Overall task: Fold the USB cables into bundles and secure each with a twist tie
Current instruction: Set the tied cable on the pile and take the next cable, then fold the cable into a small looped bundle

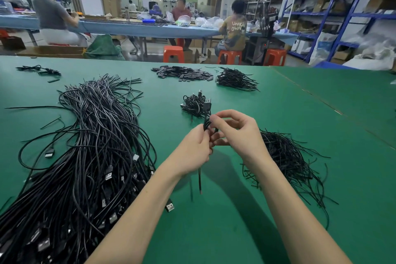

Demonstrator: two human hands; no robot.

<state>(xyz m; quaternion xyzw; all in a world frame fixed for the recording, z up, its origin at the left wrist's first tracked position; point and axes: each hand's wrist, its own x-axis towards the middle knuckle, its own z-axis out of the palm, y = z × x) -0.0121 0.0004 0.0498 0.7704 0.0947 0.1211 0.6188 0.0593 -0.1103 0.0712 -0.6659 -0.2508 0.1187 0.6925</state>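
Above the green table (278, 113), both hands meet on one folded USB cable (207, 113). The left hand (194, 152) curls round its lower part; the right hand (235, 133) pinches it with thumb and forefinger. Loose cables (90, 146) lie at nine o'clock, twist ties (287, 156) at three, finished bundles (192, 104) at twelve.

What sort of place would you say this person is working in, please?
Most likely a small cable-assembly workshop: a big heap of loose USB cables on a green worktable, other workers at a long blue bench, and blue storage racks stacked with boxes.
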